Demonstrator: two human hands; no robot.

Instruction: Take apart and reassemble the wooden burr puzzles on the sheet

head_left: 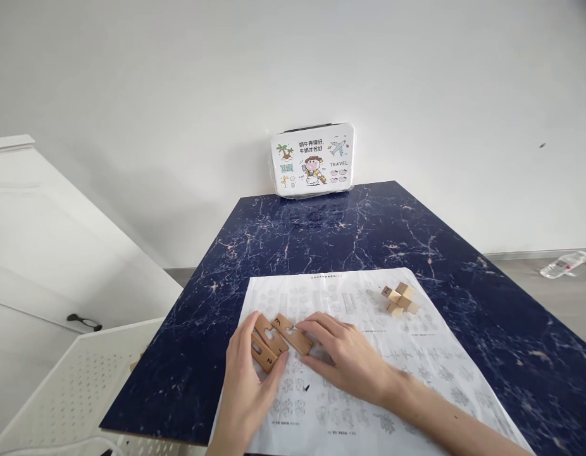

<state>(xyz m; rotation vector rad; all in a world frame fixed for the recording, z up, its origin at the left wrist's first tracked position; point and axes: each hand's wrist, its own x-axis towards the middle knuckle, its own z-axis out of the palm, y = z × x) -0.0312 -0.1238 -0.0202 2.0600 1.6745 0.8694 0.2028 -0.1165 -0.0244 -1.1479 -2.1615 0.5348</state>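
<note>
Three flat, notched wooden puzzle pieces lie side by side on a printed paper sheet, with handwritten marks on them. My left hand curls round the left end of the row, thumb at the near edge and fingers at the far edge of the slotted piece and the notched piece. My right hand grips the right end of the third puzzle piece between thumb and fingers. Farther right on the sheet stands an assembled cross-shaped wooden puzzle, apart from both hands.
The sheet covers the near part of a dark blue marbled table. A white case with cartoon prints leans against the wall at the back. To the left are a white cabinet and a perforated white surface. A plastic bottle lies on the floor.
</note>
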